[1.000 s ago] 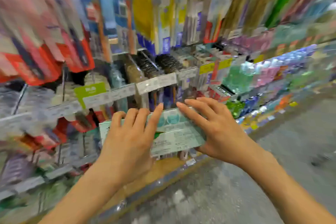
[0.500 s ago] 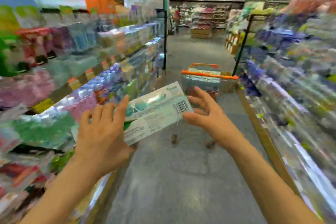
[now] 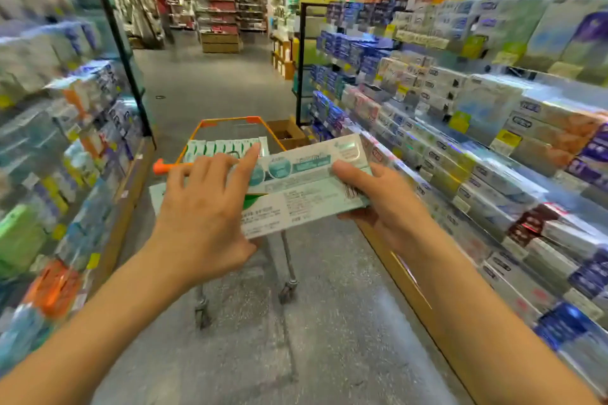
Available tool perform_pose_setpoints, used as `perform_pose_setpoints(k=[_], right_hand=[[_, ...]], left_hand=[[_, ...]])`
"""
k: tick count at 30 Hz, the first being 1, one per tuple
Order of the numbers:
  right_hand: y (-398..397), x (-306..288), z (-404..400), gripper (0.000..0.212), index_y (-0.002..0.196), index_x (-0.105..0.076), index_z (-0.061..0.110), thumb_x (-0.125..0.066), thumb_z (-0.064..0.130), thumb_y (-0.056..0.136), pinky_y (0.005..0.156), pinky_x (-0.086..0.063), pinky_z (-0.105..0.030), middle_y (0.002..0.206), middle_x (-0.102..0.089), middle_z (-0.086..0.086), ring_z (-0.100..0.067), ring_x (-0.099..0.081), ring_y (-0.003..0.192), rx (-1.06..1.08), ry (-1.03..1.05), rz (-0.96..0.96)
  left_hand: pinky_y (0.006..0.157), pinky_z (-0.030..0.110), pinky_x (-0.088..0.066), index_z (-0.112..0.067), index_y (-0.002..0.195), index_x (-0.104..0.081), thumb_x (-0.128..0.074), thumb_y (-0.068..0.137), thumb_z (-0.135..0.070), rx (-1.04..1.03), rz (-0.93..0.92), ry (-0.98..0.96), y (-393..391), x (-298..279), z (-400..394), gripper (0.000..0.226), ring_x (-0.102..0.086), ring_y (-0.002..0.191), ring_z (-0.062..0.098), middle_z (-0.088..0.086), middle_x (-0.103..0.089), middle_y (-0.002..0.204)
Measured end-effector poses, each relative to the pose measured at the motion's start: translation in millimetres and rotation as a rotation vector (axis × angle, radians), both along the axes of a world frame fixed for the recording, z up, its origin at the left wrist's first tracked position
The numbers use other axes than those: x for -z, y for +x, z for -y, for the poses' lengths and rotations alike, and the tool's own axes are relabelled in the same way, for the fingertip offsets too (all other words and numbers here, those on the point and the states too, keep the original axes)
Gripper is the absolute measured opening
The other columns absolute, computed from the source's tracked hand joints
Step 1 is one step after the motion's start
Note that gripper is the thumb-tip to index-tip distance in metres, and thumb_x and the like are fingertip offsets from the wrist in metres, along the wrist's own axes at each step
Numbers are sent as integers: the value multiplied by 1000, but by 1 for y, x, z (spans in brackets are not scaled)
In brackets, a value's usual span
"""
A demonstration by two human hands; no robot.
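As 2 bare forearms reach in from the bottom corners, the person's hands meet at the middle of the view and hold a long mint-green carton (image 3: 306, 194) between them, above a grey speckled floor (image 3: 312, 339). The left hand (image 3: 204, 217) covers the carton's left half. Its fingers lie nearly straight across the top face, the index finger pointing up and to the right, and the thumb tucks under the near edge, so the carton is pinched between them. The right hand (image 3: 388, 204) clamps the right end, thumb pressed on top just beside a barcode, the other fingers curled underneath. The carton lies almost level, its right end slightly higher, with teal circles and small print too blurred to read.

Just beyond the carton and partly hidden by it stands a shopping trolley (image 3: 230, 120) with an orange rim and an orange handle (image 3: 163, 168). 2 of its wheels (image 3: 286, 293) show below the hands. Inside it, a row of white and green packs (image 3: 223, 146) lies side by side. An open cardboard box (image 3: 288, 133) sits on the floor to the right of the trolley, at the foot of the right shelves (image 3: 493, 148), which are stacked with boxed goods in blue, white and orange. The left shelves (image 3: 65, 148) carry blurred packets. Far down the aisle, a wooden display stand (image 3: 220, 43) sits before more shelving.
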State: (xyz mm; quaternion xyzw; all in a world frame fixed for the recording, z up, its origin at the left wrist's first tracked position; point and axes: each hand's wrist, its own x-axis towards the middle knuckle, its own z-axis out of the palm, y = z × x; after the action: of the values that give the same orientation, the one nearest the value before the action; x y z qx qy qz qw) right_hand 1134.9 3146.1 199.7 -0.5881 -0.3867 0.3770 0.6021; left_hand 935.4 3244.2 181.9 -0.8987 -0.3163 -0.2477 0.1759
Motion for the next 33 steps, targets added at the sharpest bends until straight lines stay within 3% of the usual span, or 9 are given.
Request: perform_pose_setpoints(k=[3,6,9,16,21,27,33], right_hand=[[70,-6,-49,16,93,-68,18,-63,30,83,63,-56,-28,90,-74,-4,-17,-69,78,85,-1,-27],[147,-3,-100,35,97,-67,13,-66,36,71,60,-57,-26,91,-74,-7,-20,-70,80,130,25,-46],[225,12,-159,32,91,-71,15,-67,37,68,58,-56,-24,93,-74,-8,-21,-70,80,99,7,-84],[395,26,-318,35,91,-70,14,-67,35,64,58,-55,-24,88,-75,-7,-17,-70,74,6,-67,-129],[468,20,-453,29,87,-69,17,-65,34,64,55,-52,-22,80,-74,-2,-13,-67,68,-187,-125,-160],[522,39,-609,40,95,-69,13,-65,37,62,52,-51,-21,81,-73,-3,-12,-67,67,-337,-158,-160],[577,40,-732,11,86,-66,14,-61,23,84,51,-53,-19,70,-72,3,-8,-68,61,-423,-177,-174]], left_hand=[[69,38,-23,0,136,-39,-72,51,-46,107,-31,-2,80,-10,-70,102,-41,90,30,19,-56,99],[69,37,-25,2,136,-40,-80,48,-45,150,-58,-2,159,-9,-133,107,-41,89,30,20,-55,101],[69,38,-31,2,136,-39,-73,49,-45,173,-68,-5,237,4,-194,105,-40,90,30,19,-55,101],[68,36,-27,0,138,-39,-64,57,-50,45,-69,-69,395,24,-328,98,-43,88,28,14,-55,100],[70,37,-27,1,136,-44,-55,63,-56,-125,-60,-115,452,18,-422,93,-42,92,27,14,-57,101],[72,39,-34,-1,139,-39,-46,67,-61,-253,-46,-131,499,36,-542,94,-53,93,33,15,-57,108],[77,39,-43,-8,143,-32,-36,69,-82,-303,-58,-226,542,34,-646,105,-55,95,28,11,-58,111]])
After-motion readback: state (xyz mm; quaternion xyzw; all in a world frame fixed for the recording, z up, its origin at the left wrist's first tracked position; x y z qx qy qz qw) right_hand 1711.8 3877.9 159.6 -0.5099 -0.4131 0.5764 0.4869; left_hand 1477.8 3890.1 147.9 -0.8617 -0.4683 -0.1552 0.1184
